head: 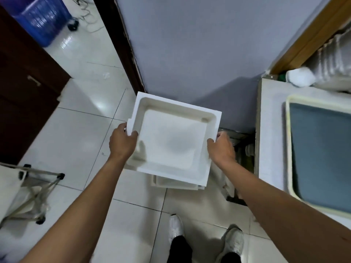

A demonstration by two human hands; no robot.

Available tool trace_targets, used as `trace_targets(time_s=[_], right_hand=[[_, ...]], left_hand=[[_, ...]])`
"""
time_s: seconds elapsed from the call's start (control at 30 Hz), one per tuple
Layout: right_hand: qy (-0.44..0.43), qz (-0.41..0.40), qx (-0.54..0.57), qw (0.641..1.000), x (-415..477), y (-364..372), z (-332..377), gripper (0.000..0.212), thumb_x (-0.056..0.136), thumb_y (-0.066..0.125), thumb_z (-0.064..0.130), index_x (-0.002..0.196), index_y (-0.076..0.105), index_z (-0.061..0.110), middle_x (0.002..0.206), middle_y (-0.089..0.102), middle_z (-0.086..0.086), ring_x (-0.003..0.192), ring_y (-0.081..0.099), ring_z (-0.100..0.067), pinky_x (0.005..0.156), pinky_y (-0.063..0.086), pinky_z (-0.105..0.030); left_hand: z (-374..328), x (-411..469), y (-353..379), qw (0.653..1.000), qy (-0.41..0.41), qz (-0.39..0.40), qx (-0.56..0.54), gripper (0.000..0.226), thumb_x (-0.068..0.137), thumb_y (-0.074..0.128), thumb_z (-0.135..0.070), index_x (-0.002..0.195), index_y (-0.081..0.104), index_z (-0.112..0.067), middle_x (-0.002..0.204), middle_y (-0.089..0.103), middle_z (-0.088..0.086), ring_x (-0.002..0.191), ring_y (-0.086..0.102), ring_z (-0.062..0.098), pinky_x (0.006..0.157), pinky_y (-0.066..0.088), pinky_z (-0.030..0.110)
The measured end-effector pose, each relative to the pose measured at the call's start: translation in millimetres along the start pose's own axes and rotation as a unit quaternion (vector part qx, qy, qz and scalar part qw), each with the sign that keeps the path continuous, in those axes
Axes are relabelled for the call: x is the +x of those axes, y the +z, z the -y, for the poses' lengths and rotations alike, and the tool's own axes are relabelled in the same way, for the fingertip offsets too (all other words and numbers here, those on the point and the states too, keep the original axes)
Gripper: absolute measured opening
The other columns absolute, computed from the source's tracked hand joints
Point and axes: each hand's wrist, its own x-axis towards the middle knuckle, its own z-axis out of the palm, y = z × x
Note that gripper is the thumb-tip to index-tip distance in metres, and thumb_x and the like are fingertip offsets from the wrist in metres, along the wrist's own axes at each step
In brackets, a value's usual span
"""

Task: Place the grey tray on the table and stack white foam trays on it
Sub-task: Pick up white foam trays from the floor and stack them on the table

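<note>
A white foam tray (171,137) is held in the air above the floor, open side up. My left hand (121,141) grips its left rim with the thumb over the edge. On the opposite rim my right hand (222,147) grips the same way. Under the held tray, more white foam trays (176,184) lie stacked on the floor, mostly hidden. The grey tray (321,156) with a cream rim lies flat on the white table (269,130) at the right.
A grey wall stands straight ahead and a dark wooden door frame (121,44) is to its left. A dark cabinet (24,88) and blue crate (43,18) are at the far left. A folding metal rack (34,196) stands low left. My shoes (205,236) are on the tiled floor.
</note>
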Motion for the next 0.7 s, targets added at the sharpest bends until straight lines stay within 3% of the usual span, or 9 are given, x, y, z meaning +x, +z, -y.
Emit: trace_targets(time_s=[0.17, 0.33, 0.43, 0.5, 0.6, 0.63, 0.7], right_hand=[[-0.033, 0.012, 0.088, 0.996, -27.9, -72.5, 28.1, 0.027, 0.094, 0.054, 0.028, 0.117, 0.05, 0.016, 0.116, 0.06, -0.002, 0.093, 0.062, -0.021, 0.07, 0.048, -0.034], [-0.061, -0.002, 0.14, 0.988, -58.5, -144.4, 42.0, 0.023, 0.095, 0.055, 0.026, 0.116, 0.052, 0.02, 0.114, 0.06, 0.0, 0.095, 0.062, -0.019, 0.075, 0.053, -0.034], [-0.079, -0.006, 0.121, 0.989, -75.2, -185.3, 42.9, 0.018, 0.092, 0.051, 0.02, 0.109, 0.056, 0.016, 0.108, 0.06, -0.005, 0.087, 0.06, -0.023, 0.062, 0.045, -0.029], [-0.087, -0.013, 0.129, 0.988, -83.0, -213.7, 38.5, 0.026, 0.083, 0.046, 0.025, 0.106, 0.059, 0.022, 0.105, 0.063, -0.006, 0.085, 0.063, -0.024, 0.063, 0.048, -0.03], [-0.091, -0.033, 0.158, 0.983, -97.5, -253.5, 28.0, 0.029, 0.08, 0.045, 0.023, 0.107, 0.054, 0.032, 0.107, 0.065, 0.003, 0.092, 0.064, -0.022, 0.078, 0.054, -0.038], [-0.093, -0.038, 0.176, 0.979, -105.0, -263.8, 23.8, 0.028, 0.084, 0.047, 0.019, 0.107, 0.05, 0.034, 0.108, 0.064, 0.007, 0.093, 0.063, -0.02, 0.078, 0.052, -0.037], [-0.095, -0.049, 0.202, 0.974, -117.7, -282.8, 11.1, 0.036, 0.09, 0.048, 0.012, 0.114, 0.042, 0.038, 0.112, 0.061, 0.012, 0.094, 0.06, -0.017, 0.075, 0.049, -0.035]], left_hand=[[-74.3, -15.2, -47.8, 0.999, 0.034, -0.013, -0.008, 0.012, 0.09, 0.054, -0.018, 0.088, 0.063, -0.009, 0.076, 0.061, 0.0, 0.078, 0.056, 0.028, 0.064, 0.038, 0.032], [-146.6, -53.7, -85.0, 0.997, 0.071, -0.029, -0.015, 0.009, 0.089, 0.056, -0.017, 0.082, 0.056, -0.01, 0.072, 0.054, -0.001, 0.078, 0.051, 0.03, 0.067, 0.036, 0.034], [-188.5, -85.0, -101.6, 0.994, 0.098, -0.033, -0.032, 0.02, 0.088, 0.056, -0.015, 0.072, 0.044, -0.016, 0.065, 0.043, -0.004, 0.072, 0.043, 0.026, 0.061, 0.031, 0.034], [-218.5, -105.8, -109.3, 0.993, 0.11, -0.021, -0.041, 0.021, 0.089, 0.056, -0.016, 0.075, 0.042, -0.022, 0.066, 0.042, -0.008, 0.076, 0.044, 0.025, 0.066, 0.034, 0.034], [-253.4, -124.4, -113.2, 0.989, 0.147, 0.008, -0.033, 0.008, 0.084, 0.053, -0.025, 0.086, 0.049, -0.032, 0.081, 0.055, -0.008, 0.093, 0.058, 0.034, 0.083, 0.047, 0.04], [-260.8, -129.0, -112.5, 0.986, 0.166, 0.015, -0.019, 0.011, 0.084, 0.052, -0.025, 0.093, 0.056, -0.03, 0.09, 0.061, -0.002, 0.102, 0.061, 0.036, 0.088, 0.048, 0.042], [-280.0, -141.9, -106.4, 0.98, 0.194, 0.039, 0.005, 0.038, 0.09, 0.052, -0.018, 0.126, 0.062, -0.022, 0.123, 0.066, 0.006, 0.123, 0.056, 0.035, 0.098, 0.045, 0.04]])
